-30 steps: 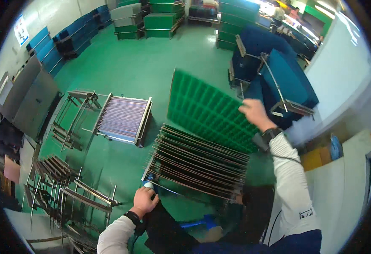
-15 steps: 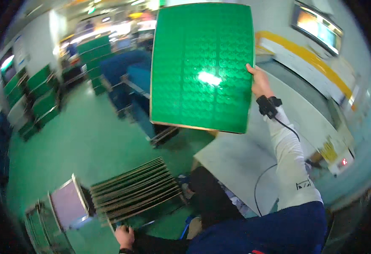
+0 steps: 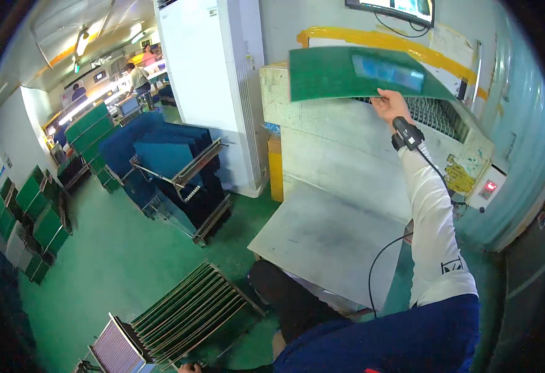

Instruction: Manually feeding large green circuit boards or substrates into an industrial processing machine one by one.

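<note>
Right hand (image 3: 392, 107) pinches the near edge of 1 glossy green panel (image 3: 325, 74), held roughly level above the roller bed (image 3: 437, 117) of a pale, worn machine (image 3: 341, 140); contact with rollers: cannot tell. Left hand (image 3: 190, 368) mostly cut off at lower edge, beside a slotted rack (image 3: 188, 311) of upright panels; cannot tell whether it grips. Rack stands on green floor (image 3: 98, 273), 1 purple-topped rack (image 3: 118, 349) just left of it. Blue panels (image 3: 167, 152) racked farther off, near a tall white cabinet (image 3: 201, 93).
</note>
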Demonstrator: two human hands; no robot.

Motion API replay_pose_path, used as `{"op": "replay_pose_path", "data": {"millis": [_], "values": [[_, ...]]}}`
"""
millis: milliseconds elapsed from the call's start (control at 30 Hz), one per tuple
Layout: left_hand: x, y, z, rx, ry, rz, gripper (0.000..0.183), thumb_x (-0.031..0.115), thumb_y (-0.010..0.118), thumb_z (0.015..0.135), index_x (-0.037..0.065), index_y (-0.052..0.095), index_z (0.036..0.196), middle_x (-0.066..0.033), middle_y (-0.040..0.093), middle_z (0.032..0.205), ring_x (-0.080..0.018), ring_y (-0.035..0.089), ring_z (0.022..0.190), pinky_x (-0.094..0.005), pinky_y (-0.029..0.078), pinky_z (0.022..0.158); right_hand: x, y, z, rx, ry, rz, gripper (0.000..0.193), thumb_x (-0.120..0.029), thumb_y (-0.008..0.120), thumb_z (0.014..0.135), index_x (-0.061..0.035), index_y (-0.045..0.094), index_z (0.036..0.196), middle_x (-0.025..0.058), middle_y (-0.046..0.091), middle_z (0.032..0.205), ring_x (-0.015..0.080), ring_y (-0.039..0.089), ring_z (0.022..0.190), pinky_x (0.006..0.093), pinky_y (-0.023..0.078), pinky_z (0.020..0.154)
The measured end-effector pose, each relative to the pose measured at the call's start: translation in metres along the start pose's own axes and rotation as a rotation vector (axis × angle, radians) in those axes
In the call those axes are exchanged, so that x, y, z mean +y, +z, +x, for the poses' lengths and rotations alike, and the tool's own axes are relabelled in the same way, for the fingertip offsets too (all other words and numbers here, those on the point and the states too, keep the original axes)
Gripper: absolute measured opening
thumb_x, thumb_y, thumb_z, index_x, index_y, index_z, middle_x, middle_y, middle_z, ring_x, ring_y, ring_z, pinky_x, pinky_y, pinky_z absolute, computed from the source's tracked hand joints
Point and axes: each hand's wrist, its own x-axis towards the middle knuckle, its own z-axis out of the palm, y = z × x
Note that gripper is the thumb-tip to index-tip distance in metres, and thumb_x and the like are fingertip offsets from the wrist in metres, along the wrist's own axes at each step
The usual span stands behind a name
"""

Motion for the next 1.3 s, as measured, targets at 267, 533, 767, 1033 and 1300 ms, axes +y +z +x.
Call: {"op": "replay_pose_path", "data": {"millis": [267, 533, 767, 1033, 1300], "values": [[0.016, -0.013, -0.015, -0.017, -0.157, -0.010, 0.044, 0.043, 0.063, 0.090, 0.005, 0.068, 0.111, -0.0184, 0.067, 0.114, -0.0377, 0.062, 0.103, -0.0479, 0.050, 0.089, -0.007, -0.070, 0.066, 0.125, -0.284, -0.221, 0.017, -0.006, 0.054, 0.094, 0.0042, 0.054, 0.108, 0.0169, 0.062, 0.109, 0.0266, 0.061, 0.104, 0.0354, 0.054, 0.092], [-0.001, -0.006, -0.014, -0.096, -0.164, 0.014, 0.048, 0.044, 0.070, 0.084, 0.006, 0.069, 0.113, -0.0163, 0.069, 0.112, -0.0349, 0.063, 0.104, -0.0463, 0.050, 0.091, -0.040, -0.067, 0.083, -0.018, 0.036, -0.351, 0.023, -0.013, 0.047, 0.098, 0.0077, 0.055, 0.104, 0.0201, 0.066, 0.108, 0.0244, 0.065, 0.085, 0.0292, 0.056, 0.065], [0.031, -0.015, -0.008, -0.229, -0.287, -0.056, 0.052, 0.044, 0.073, 0.082, 0.009, 0.067, 0.120, -0.0127, 0.066, 0.121, -0.0328, 0.061, 0.111, -0.0451, 0.048, 0.095, -0.067, -0.055, 0.106, 0.305, -0.121, -1.013, 0.034, -0.029, 0.054, 0.093, 0.0034, 0.066, 0.097, 0.0160, 0.072, 0.087, 0.0281, 0.069, 0.079, 0.0335, 0.056, 0.067], [0.012, -0.009, -0.013, -0.255, -0.358, -0.014, 0.058, 0.042, 0.074, 0.081, 0.008, 0.063, 0.126, -0.0120, 0.064, 0.125, -0.0320, 0.060, 0.114, -0.0449, 0.046, 0.098, -0.029, -0.055, 0.078, 0.258, -0.017, -2.102, 0.064, -0.061, 0.047, 0.088, -0.0163, 0.058, 0.132, 0.0142, 0.055, 0.138, 0.0371, 0.050, 0.127, 0.0501, 0.037, 0.106], [0.030, -0.016, -0.025, -0.258, -0.397, -0.021, 0.057, 0.041, 0.074, 0.082, 0.007, 0.062, 0.126, -0.0143, 0.061, 0.130, -0.0338, 0.056, 0.118, -0.0461, 0.045, 0.100, -0.044, -0.065, 0.083, 0.324, -0.016, -2.152, 0.058, -0.061, 0.046, 0.089, -0.0224, 0.059, 0.130, 0.0080, 0.062, 0.130, 0.0333, 0.054, 0.123, 0.0561, 0.032, 0.105]]}}
